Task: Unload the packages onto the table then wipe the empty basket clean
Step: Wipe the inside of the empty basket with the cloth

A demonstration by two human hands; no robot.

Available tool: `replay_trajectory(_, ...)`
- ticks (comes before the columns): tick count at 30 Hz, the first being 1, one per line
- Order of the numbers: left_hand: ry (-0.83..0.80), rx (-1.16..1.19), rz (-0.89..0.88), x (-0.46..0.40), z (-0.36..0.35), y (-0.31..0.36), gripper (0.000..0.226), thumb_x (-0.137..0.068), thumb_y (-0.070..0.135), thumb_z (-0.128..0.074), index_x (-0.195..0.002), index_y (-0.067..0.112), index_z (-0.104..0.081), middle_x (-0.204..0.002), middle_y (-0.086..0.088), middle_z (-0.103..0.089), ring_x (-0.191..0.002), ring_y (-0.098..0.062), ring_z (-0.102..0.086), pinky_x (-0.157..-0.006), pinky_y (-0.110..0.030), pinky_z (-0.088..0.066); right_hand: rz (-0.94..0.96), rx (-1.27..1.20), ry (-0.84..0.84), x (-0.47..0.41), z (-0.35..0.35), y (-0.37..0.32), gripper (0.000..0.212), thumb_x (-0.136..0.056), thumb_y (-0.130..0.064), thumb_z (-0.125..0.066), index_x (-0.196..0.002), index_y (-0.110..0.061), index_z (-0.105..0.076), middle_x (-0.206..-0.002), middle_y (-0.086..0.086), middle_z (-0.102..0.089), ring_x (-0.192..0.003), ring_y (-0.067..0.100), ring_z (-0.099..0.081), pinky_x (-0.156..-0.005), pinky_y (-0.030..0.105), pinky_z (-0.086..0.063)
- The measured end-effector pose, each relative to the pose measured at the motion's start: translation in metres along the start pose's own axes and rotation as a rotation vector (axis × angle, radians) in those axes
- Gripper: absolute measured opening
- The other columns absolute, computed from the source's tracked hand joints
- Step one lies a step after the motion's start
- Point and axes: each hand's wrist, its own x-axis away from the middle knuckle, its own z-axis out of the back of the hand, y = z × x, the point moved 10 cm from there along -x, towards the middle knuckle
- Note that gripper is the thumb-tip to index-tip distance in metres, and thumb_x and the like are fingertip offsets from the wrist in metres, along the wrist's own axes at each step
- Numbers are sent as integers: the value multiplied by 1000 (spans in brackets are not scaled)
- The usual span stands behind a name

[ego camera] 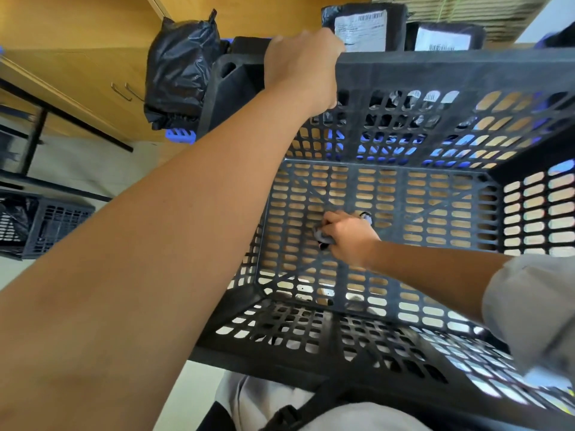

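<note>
A big black slotted plastic basket [435,73] fills the view, with nothing in it but my right hand. My left hand [303,70] grips its far rim at the left corner. Down inside, my right hand [347,236] holds a small grey cloth [322,237] pressed against the basket floor, left of the middle. Black packages with white labels [362,26] lie on the wooden table beyond the far rim; a second labelled one [445,38] sits to their right.
A black plastic bag [180,70] sits at the back left beside a dark block. A wooden cabinet [93,76] with metal handles stands on the left. Another black crate [46,225] rests on the floor at far left.
</note>
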Motion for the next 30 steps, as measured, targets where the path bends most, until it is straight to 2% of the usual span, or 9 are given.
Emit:
replay_trajectory(5, 2, 3, 0, 1, 1, 1, 23, -78, 20, -80, -98, 20, -68, -83, 1, -57, -77, -26, -51, -76, -32, -29, 147, 24, -110, 27, -27, -32, 10, -85, -13, -62, -87, -21, -68, -107, -5, -56, -106, 18, -49, -79, 32, -26)
replay_trajectory(8, -4, 7, 9, 1, 0, 0, 23, -78, 20, -81, -97, 21, -68, -84, 1, -59, -78, -26, -52, -77, -32, -28, 286, -51, -158, 55, -52, -61, 21, -76, -10, -68, -92, -22, -74, -106, -2, -63, -101, 23, -56, -88, 38, -41)
replay_trajectory(10, -1, 5, 10, 1, 0, 0, 24, -78, 21, -81, -98, 22, -68, -85, 1, -59, -79, -27, -52, -77, -32, -29, 331, -103, -172, 62, -61, -67, 23, -67, -7, -71, -87, -18, -74, -96, 1, -63, -93, 26, -58, -89, 41, -46)
replay_trajectory(14, -4, -4, 21, 0, -1, -1, 26, -79, 24, -81, -101, 21, -68, -87, 0, -60, -81, -26, -51, -79, -33, -29, 315, -80, -360, 57, -66, -68, 27, -82, -6, -64, -105, -18, -74, -104, -1, -60, -103, 21, -52, -92, 31, -36)
replay_trajectory(18, 4, -12, 28, -2, 1, -1, 27, -78, 23, -82, -100, 21, -68, -84, 0, -59, -80, -26, -51, -78, -33, -27, 128, -339, -631, 52, -59, -62, 30, -89, -4, -58, -104, -22, -76, -93, -16, -65, -98, 21, -61, -85, 39, -51)
replay_trajectory(20, -10, -13, 31, -1, -1, -3, 27, -78, 23, -82, -101, 21, -67, -85, 1, -59, -81, -26, -50, -78, -34, -27, 18, -566, -671, 54, -42, -59, 34, -88, -5, -63, -100, -33, -77, -99, -12, -73, -99, 30, -65, -80, 42, -53)
replay_trajectory(24, -13, -17, 15, 4, 1, 2, 28, -77, 21, -82, -102, 22, -68, -86, 1, -60, -81, -25, -50, -79, -36, -26, -351, -1019, -508, 60, 2, -19, 25, -88, -12, -70, -105, -30, -72, -111, 9, -70, -100, 34, -67, -84, 45, -59)
replay_trajectory(27, -33, 12, -32, 10, 2, 3, 33, -78, 19, -79, -108, 24, -65, -94, 1, -64, -85, -26, -53, -81, -37, -26, -501, -1146, -362, 64, 32, 10, 25, -85, -19, -74, -108, -25, -66, -108, 16, -71, -92, 34, -70, -85, 45, -57)
replay_trajectory(30, -111, 75, -88, 13, 2, 6, 64, -78, 29, -79, -136, 32, -51, -127, -1, -60, -117, -28, -50, -94, -40, -30, -587, -1303, -250, 69, 58, 23, 29, -80, -18, -74, -106, -8, -66, -91, 14, -74, -76, 28, -71, -78, 39, -55)
